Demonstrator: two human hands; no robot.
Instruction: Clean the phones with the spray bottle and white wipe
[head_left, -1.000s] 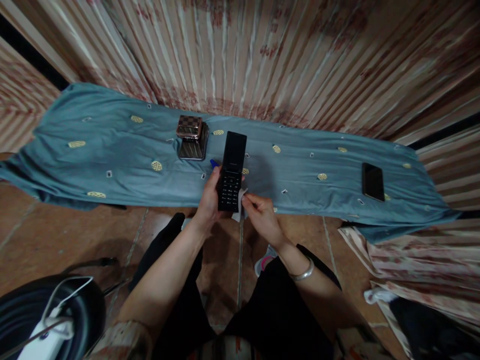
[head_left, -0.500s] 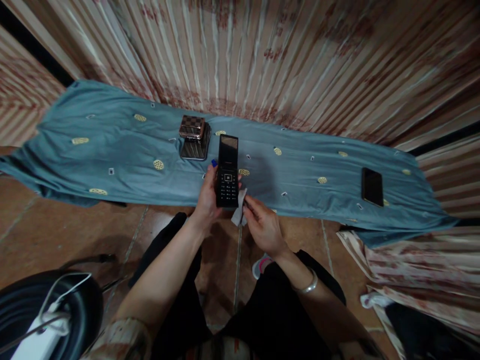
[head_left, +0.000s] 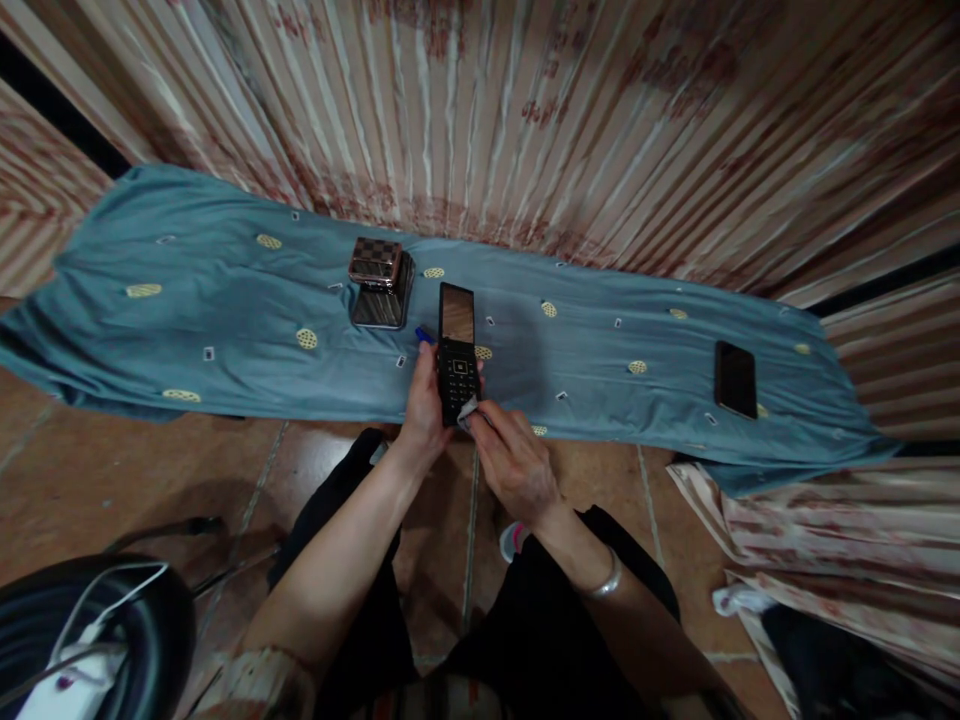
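A black flip phone (head_left: 458, 330), unfolded with its screen above its keypad, is held in my left hand (head_left: 426, 405). The fingers wrap round its lower half. My right hand (head_left: 516, 458) pinches a small pale cloth or tissue (head_left: 466, 412) and presses it against the lower right of the keypad. Most of the cloth is hidden by the fingers. Just beyond my left thumb is a small blue object (head_left: 424, 335), whose kind I cannot make out.
A blue-green cloth (head_left: 600, 400) covers the long narrow surface. A checkered shiny box on a dark base (head_left: 376, 262) stands left of the phone. A dark smartphone (head_left: 736, 379) lies at the right. Behind hangs a pleated curtain (head_left: 480, 120); a white power strip (head_left: 71, 685) is at lower left.
My right hand has moved up and left, bringing the cloth from beside the phone onto its keypad. The cloth is now bunched under the fingers. The view has shifted slightly.
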